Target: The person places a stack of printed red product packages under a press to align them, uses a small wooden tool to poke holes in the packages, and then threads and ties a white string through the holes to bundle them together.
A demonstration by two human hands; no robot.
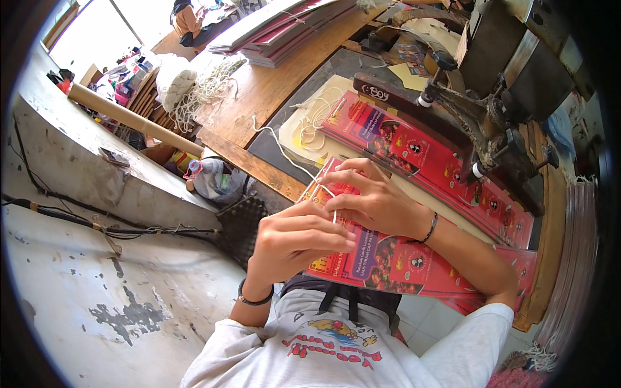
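A red printed cardboard strip (388, 265), with food pictures and a purple patch, lies in front of me on the near side of the table. Both hands are over its left end. My left hand (291, 236) has its fingers closed on a white cord (284, 150) near the strip's edge; the thumb is mostly hidden. Bent above the same end, my right hand (372, 200) pinches the cord too, its wrist resting over the strip. From the hands the cord runs to loops on the board behind. A second stack of red printed strips (420, 152) lies farther back under a machine.
A dark metal machine (491, 129) with clamp knobs stands at the right. Stacked printed boards (278, 39) and a heap of white cords (207, 90) sit at the back left. Many cords hang at the right edge (569, 258). A person (187, 22) sits far off.
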